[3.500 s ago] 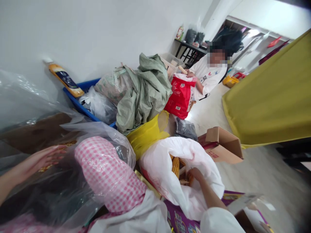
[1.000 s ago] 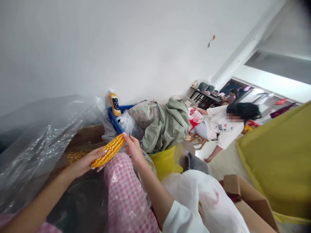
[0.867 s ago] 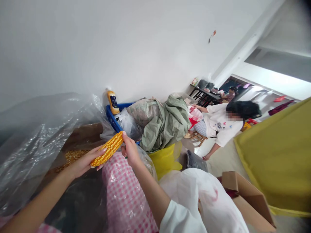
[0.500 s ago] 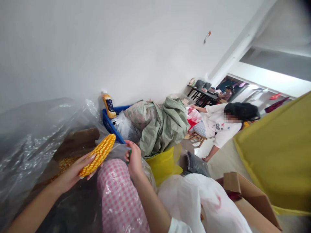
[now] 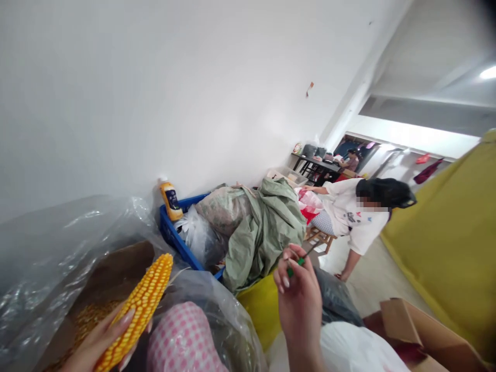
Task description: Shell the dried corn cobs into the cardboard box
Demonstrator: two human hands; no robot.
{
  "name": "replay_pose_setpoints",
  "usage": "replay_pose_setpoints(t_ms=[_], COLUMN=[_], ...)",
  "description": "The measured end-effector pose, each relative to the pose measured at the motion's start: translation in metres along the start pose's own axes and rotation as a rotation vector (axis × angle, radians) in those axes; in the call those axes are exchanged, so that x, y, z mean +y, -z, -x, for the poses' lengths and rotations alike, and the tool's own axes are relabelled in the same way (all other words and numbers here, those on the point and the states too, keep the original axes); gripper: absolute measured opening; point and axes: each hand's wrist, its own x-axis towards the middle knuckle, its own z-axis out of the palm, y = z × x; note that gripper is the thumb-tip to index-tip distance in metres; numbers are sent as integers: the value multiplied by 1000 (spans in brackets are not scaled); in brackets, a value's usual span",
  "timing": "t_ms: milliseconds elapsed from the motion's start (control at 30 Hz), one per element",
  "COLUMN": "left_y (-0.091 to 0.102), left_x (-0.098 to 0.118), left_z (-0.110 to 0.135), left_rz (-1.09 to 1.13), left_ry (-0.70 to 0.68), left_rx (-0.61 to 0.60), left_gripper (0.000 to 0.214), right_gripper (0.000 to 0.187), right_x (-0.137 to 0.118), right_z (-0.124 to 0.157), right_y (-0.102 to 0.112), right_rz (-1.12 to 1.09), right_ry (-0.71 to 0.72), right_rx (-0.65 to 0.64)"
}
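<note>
An ear of yellow corn with its kernels on lies in my left hand, the fingers wrapped round its lower part and the tip pointing up and right. My right hand is raised well to the right of the corn, closed on a green-handled screwdriver. Its thin dark shaft points up and right; the far tip is hard to make out. Under my left hand, loose corn kernels lie in a plastic-lined cardboard box. A pink checked cloth covers my knee, beside clear plastic.
A blue crate holds bags, with a yellow bottle at its corner. Green fabric drapes across it. At the right are a white bag and a cardboard box. A person sits on a stool beyond.
My right hand has swung right, away from the corn, with the screwdriver in it. My left hand and the corn appear lower in view. The view has shifted upward.
</note>
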Motion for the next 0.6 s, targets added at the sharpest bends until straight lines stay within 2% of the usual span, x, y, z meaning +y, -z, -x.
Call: replay_pose_setpoints(t_ms=[100, 167, 200, 267, 333, 400, 500, 600], left_y=[2, 2, 2, 2, 3, 6, 10, 12], left_x=[3, 10, 14, 22, 26, 26, 23, 21], left_z=[6, 13, 17, 23, 25, 23, 18, 13], left_rz=[59, 55, 55, 82, 104, 111, 117, 141], left_ry=[-11, 29, 22, -6, -29, -56, -78, -37], left_rx=[31, 23, 16, 0, -16, -37, -15, 73], left_gripper=[42, 50, 57, 65, 65, 61, 58, 57], right_gripper=[21, 27, 28, 23, 17, 18, 25, 30], right_x=[1, 7, 13, 28, 48, 71, 105, 142], right_z=[10, 19, 23, 31, 36, 40, 43, 44], right_y=[-5, -10, -12, -20, -34, -57, -100, -135], right_rz=[54, 50, 39, 16, 1, -13, -32, -27], right_ry=[148, 172, 134, -44, -271, -441, -511, -472], right_rx=[-45, -82, -103, -152, -220, -306, -404, -446])
